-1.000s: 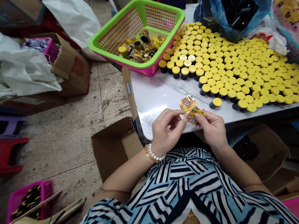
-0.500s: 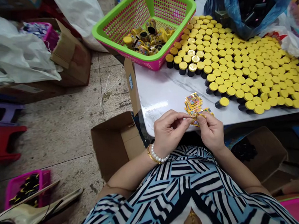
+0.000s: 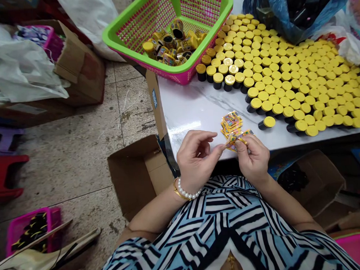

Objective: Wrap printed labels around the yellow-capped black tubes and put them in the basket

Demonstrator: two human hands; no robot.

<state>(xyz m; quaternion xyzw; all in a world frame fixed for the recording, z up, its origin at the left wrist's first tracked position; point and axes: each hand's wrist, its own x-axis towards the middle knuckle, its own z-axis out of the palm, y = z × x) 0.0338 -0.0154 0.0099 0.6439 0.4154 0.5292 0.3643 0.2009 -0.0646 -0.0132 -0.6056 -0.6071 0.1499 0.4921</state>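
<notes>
Your right hand (image 3: pixel 252 156) pinches a small yellow printed label (image 3: pixel 246 134) between thumb and fingers; whether it is one label or several layered together, you cannot tell from this view. Your left hand (image 3: pixel 197 158) is partly spread, index finger lifted away from the thumb, while the thumb tip reaches the left end of what the right hand holds. You cannot tell whether that thumb presses on it or only brushes it. A pearl bracelet (image 3: pixel 189 194) and a gold bangle (image 3: pixel 176 189) circle your left wrist.

Just beyond your fingertips, a loose stack of printed labels (image 3: pixel 231 120) lies near the front edge of the white worktop (image 3: pixel 184 105), its pieces unevenly fanned. To the right of the stack sits a lone yellow-capped black container (image 3: pixel 268 122), slightly apart from the close-packed yellow-capped containers (image 3: pixel 291 88) that cover the right part of the worktop.

Farther out, at the worktop's far left corner, you have a green basket (image 3: pixel 130 55) with pink mesh outside it, holding a jumble of labelled yellow containers (image 3: pixel 169 54). Behind the packed rows, a blue plastic bag (image 3: pixel 265 14) holds black containers (image 3: pixel 306 0). Below the worktop's left side, an open cardboard box (image 3: pixel 130 176) stands on the tiled floor (image 3: pixel 88 159).
</notes>
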